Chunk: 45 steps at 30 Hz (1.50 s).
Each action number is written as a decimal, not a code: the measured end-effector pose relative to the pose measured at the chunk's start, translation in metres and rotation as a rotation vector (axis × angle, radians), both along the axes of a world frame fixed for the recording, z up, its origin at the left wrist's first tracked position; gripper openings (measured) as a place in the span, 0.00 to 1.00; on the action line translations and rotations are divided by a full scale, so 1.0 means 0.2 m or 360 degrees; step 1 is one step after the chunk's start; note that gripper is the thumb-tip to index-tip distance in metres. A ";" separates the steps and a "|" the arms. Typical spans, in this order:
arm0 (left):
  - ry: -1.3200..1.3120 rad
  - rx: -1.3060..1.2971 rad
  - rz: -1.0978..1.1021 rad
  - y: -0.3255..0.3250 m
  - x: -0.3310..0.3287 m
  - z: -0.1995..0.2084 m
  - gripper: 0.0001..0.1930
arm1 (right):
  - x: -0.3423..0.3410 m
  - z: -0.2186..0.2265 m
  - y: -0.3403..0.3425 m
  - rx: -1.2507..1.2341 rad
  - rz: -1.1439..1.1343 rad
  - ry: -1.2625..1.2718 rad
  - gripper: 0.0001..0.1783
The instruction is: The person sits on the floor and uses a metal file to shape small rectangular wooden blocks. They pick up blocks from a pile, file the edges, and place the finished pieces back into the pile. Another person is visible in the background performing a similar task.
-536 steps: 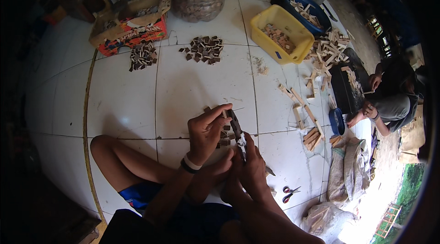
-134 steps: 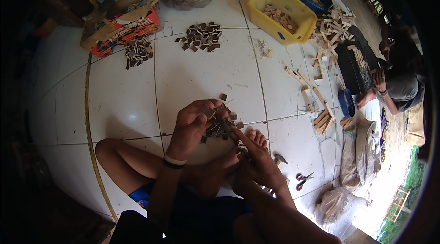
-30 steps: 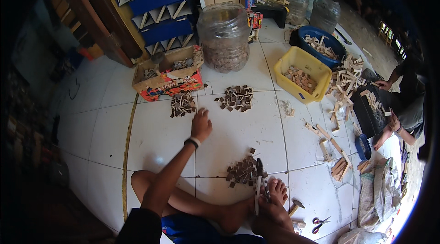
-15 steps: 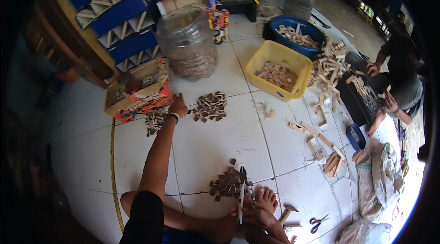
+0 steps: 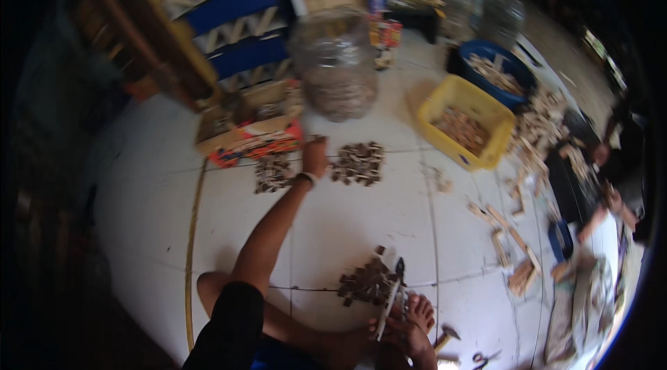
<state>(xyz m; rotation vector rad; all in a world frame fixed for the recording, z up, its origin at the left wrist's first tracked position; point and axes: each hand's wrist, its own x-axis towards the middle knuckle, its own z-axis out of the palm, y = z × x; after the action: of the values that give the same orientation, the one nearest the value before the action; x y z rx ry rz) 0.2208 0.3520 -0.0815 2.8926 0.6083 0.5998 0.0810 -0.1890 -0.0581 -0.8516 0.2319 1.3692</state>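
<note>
My left hand (image 5: 316,156) is stretched far forward over the tiled floor. It sits between two piles of small brown-and-pale pieces: a left pile (image 5: 272,174) in front of a cardboard box and a right pile (image 5: 358,164). Motion blur hides whether its fingers hold anything. Low in the picture, my right hand (image 5: 410,336) is closed round pliers (image 5: 389,307) with pale handles and dark jaws pointing up. Just left of the jaws lies a heap of small dark brown squares (image 5: 365,280). My bare foot (image 5: 421,311) rests beside the pliers.
A red-patterned cardboard box (image 5: 260,142) and a large clear plastic container (image 5: 337,68) stand behind. Right are a yellow tub (image 5: 424,116), a blue basin (image 5: 524,75) and wood offcuts (image 5: 538,123). A hammer (image 5: 448,334) and scissors (image 5: 484,359) lie near my foot. Another person sits far right.
The view has swung left, so the whole scene sits farther right and is blurred. My left hand has shifted slightly toward the right pile. My right hand still grips the pliers.
</note>
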 end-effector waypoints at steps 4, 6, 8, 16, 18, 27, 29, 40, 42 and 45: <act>-0.0151 -0.0283 -0.0062 -0.21 0.02 0.14 0.31 | -0.01 -0.05 -0.01 0.0082 -0.0040 0.0020 0.36; -0.0092 -0.0344 -0.0076 -0.31 -0.04 0.22 0.36 | -0.02 -0.07 -0.02 0.0123 -0.0046 0.0077 0.33; -0.0224 -0.0241 -0.0174 -0.47 -0.20 0.24 0.34 | -0.02 -0.09 -0.03 0.0051 -0.0043 -0.0049 0.29; -0.0110 -0.0514 -0.0338 -1.25 -1.14 0.04 0.32 | -0.01 -0.19 -0.09 0.0186 -0.0207 0.0039 0.31; 0.0039 -0.0545 -0.0289 -1.35 -1.27 -0.01 0.31 | -0.01 -0.18 -0.11 0.0044 -0.0205 -0.0020 0.35; -0.0174 -0.1020 -0.0147 -1.43 -1.31 -0.05 0.16 | 0.02 -0.23 -0.10 0.0155 -0.0336 0.0046 0.33; -0.0258 -0.1086 -0.0133 -1.42 -1.30 -0.06 0.13 | 0.02 -0.26 -0.10 0.0202 -0.0274 0.0023 0.31; -0.0602 -0.1578 0.0231 -1.37 -1.25 0.16 0.08 | -0.13 0.04 -0.05 -0.0078 -0.0236 -0.1007 0.37; -0.0719 -0.1470 0.0216 -1.38 -1.22 0.24 0.09 | -0.14 0.11 -0.07 -0.0417 -0.0066 -0.1337 0.38; -0.0638 -0.1629 0.0255 -1.39 -1.17 0.35 0.10 | -0.13 0.20 -0.09 -0.0836 0.0052 -0.1645 0.37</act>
<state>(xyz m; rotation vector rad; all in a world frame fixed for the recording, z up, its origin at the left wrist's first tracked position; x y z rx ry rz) -0.0129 0.0747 -0.0116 1.7334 0.7799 0.6120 0.0542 -0.2075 -0.0183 -1.8898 -0.2459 0.7449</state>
